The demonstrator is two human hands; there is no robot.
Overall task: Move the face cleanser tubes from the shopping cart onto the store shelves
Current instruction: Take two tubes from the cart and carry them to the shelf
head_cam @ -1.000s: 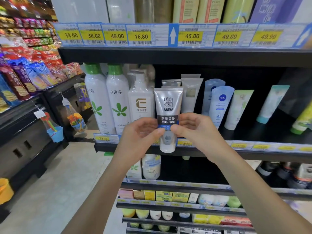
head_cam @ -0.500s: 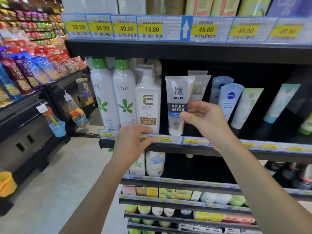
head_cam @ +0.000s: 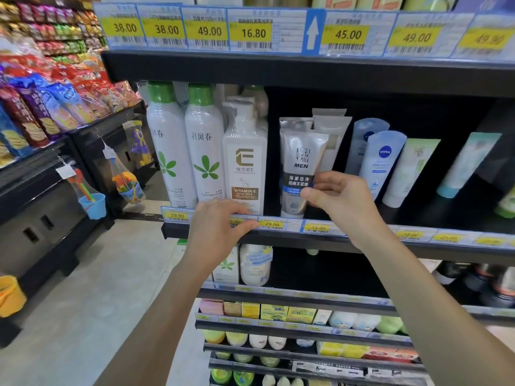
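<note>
Your right hand (head_cam: 342, 201) covers the MEN tube (head_cam: 302, 156)'s lower right. Your left hand (head_cam: 220, 227) hides part of a price tag (head_cam: 236, 220). The labels (head_cam: 446, 237) beyond your right hand are blurred.

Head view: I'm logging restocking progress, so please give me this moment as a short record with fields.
item: MEN cleanser tube, upright, cap down, at the shelf front
right hand: pinches the tube's lower half
left hand: fingers rest on the price strip, holding nothing
left of item: Vitamin E bottle
right of item: Nivea tube
behind item: more tubes in a row
</note>
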